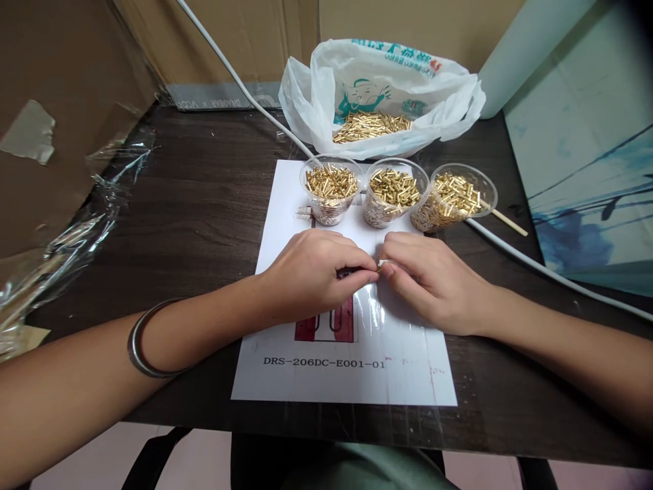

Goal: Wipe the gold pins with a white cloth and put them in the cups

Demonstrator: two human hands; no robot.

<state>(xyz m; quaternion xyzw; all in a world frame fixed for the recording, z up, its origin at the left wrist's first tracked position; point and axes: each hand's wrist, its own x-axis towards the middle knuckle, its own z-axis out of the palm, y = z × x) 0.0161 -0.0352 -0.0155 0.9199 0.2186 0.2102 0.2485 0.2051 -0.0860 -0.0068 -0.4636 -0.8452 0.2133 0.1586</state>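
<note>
Three cups (395, 194) beyond the fingers (357, 256) — bag (408, 141) behind.

A dark wood-grain table (204, 204) carries a printed sheet (326, 386), a plastic bag (439, 131) and a white cable (541, 270).

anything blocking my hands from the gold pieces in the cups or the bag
For the cups, nothing visible: they stand open-topped just beyond the left hand and right hand, gold pieces exposed. For the bag, yes: the row of three cups stands between it and both hands.
</note>
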